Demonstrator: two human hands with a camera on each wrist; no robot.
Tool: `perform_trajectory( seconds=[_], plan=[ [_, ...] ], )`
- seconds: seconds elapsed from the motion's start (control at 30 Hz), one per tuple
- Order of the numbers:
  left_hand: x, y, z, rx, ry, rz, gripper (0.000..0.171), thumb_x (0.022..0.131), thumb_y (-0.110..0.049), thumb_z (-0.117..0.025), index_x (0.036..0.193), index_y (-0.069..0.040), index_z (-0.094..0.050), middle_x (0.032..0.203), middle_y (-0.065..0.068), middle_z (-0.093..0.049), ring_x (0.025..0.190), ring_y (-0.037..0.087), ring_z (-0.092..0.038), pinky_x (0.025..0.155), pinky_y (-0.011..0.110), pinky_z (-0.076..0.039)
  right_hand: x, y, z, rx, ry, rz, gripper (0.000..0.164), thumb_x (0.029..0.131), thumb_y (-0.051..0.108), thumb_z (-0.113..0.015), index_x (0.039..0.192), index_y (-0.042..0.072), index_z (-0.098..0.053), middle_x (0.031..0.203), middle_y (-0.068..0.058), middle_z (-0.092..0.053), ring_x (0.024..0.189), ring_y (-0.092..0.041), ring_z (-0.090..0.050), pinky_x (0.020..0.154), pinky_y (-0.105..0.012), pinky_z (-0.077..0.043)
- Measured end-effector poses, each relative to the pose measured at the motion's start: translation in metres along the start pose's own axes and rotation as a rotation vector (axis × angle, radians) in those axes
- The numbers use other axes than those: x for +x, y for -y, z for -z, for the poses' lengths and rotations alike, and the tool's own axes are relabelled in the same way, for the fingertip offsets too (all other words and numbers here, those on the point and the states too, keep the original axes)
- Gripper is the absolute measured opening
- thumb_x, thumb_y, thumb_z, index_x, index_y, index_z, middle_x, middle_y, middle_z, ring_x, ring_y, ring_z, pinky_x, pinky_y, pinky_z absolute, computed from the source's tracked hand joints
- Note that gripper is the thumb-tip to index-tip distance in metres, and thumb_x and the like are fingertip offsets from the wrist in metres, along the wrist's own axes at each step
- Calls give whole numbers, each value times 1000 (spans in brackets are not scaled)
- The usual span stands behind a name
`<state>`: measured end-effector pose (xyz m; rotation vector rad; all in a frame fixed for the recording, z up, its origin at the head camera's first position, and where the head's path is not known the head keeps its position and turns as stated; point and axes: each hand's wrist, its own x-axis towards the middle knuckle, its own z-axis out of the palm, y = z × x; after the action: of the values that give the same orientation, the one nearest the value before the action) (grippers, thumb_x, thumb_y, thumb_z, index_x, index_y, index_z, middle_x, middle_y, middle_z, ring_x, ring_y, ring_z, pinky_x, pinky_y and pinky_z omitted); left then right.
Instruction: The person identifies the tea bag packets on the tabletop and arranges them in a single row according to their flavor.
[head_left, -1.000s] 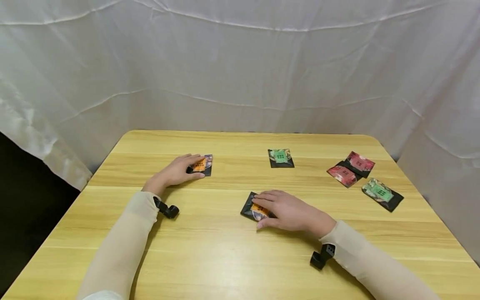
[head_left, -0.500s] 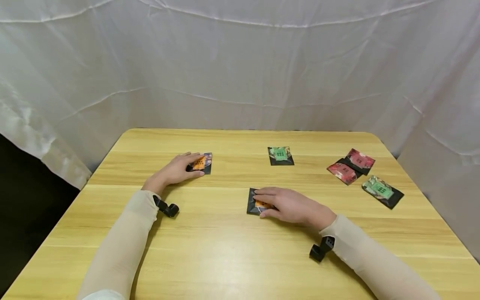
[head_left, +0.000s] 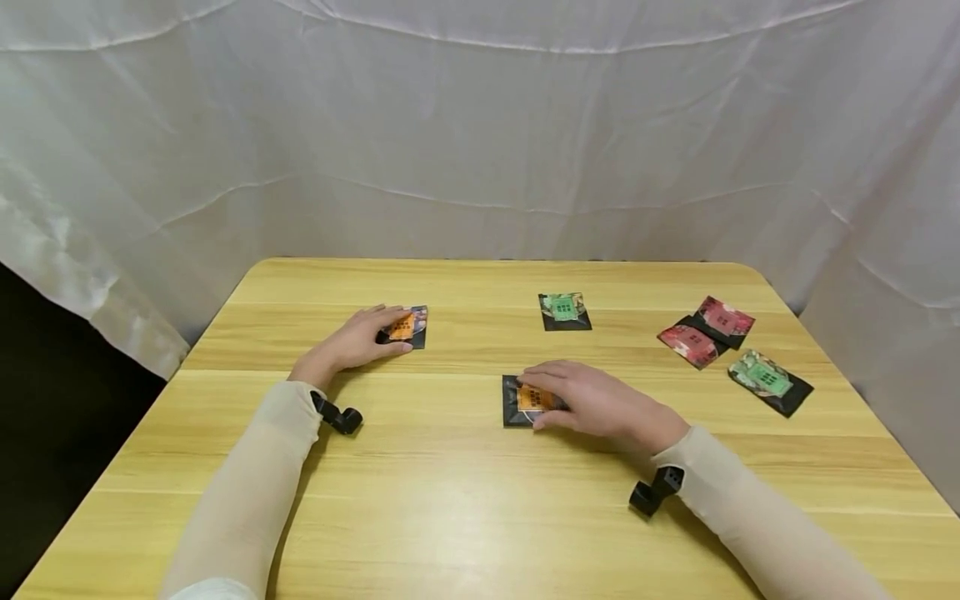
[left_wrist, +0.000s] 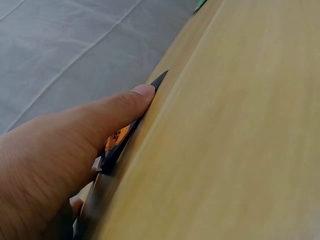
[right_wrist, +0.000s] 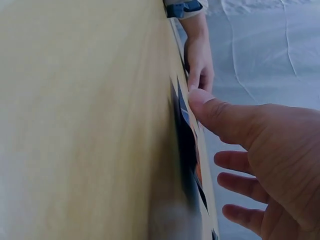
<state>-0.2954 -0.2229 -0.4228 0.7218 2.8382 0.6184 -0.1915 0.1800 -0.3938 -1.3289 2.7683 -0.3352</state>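
In the head view my left hand rests on a small flat black packet with an orange label at the table's left. The left wrist view shows the thumb lying along the edge of that packet. My right hand is over a second orange-labelled packet, nearer the middle, its fingers covering the right part. In the right wrist view the right hand's fingers are spread apart above the packet, and the thumb is beside its edge.
A green-labelled packet lies at the back middle. To the right are two overlapping red packets and another green-labelled packet. White curtains hang behind the wooden table.
The packet under my right hand has turned from slanted to square with the table and shifted slightly right and back. The right hand moved with it. My left hand stays in place.
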Motion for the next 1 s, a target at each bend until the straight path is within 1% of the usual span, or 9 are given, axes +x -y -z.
perform_trajectory(
  seconds=[0.17, 0.3, 0.47, 0.67, 0.83, 0.93, 1.0],
  plan=[
    [0, 0, -1, -11, -4, 9, 81, 92, -60, -57, 156, -20, -29, 159, 13, -26, 145, 40, -15, 112, 63, -17, -1, 0, 3, -18, -9, -8, 69, 91, 52, -63, 144, 9, -50, 139, -9, -54, 128, -30, -49, 106, -48, -40],
    [1, -1, 0, -6, -4, 3, 81, 92, -61, -56, 156, -20, -29, 159, 13, -27, 145, 39, -15, 113, 63, -16, -1, 3, 0, -61, -1, -15, 69, 92, 55, -61, 143, 10, -52, 135, -7, -57, 124, -27, -50, 103, -45, -43],
    [1, -2, 0, -2, 0, 2, 82, 91, -63, -56, 156, -20, -30, 158, 12, -27, 145, 40, -15, 113, 63, -16, -1, 2, -5, -89, 16, 5, 65, 94, 53, -59, 142, 10, -53, 138, -6, -55, 122, -25, -50, 102, -44, -44],
    [2, 0, -2, 8, 5, -2, 82, 91, -63, -56, 156, -21, -29, 159, 11, -27, 146, 38, -14, 114, 61, -14, 0, 2, -4, -118, 12, 69, 58, 96, 44, -61, 142, 10, -53, 140, -10, -53, 126, -30, -50, 104, -47, -41],
    [2, 0, -1, 14, 0, -10, 81, 92, -62, -55, 156, -19, -30, 158, 12, -28, 145, 39, -16, 114, 62, -14, 7, 2, -3, -189, 20, 113, 49, 98, 32, -61, 141, 10, -55, 142, -11, -53, 128, -35, -49, 106, -49, -40],
    [2, 1, -1, 14, -3, -15, 81, 91, -63, -55, 156, -19, -31, 158, 13, -29, 145, 40, -17, 113, 62, -16, 11, 3, -1, -208, 47, 106, 45, 100, 25, -59, 142, 12, -54, 143, -11, -51, 128, -35, -49, 106, -49, -40],
    [3, 1, -2, 17, -3, -13, 82, 91, -64, -55, 156, -20, -31, 158, 12, -29, 145, 39, -17, 113, 62, -16, 15, 3, -1, -196, 62, 84, 44, 100, 20, -58, 143, 13, -53, 144, -11, -50, 129, -36, -48, 105, -49, -40]
  ],
)
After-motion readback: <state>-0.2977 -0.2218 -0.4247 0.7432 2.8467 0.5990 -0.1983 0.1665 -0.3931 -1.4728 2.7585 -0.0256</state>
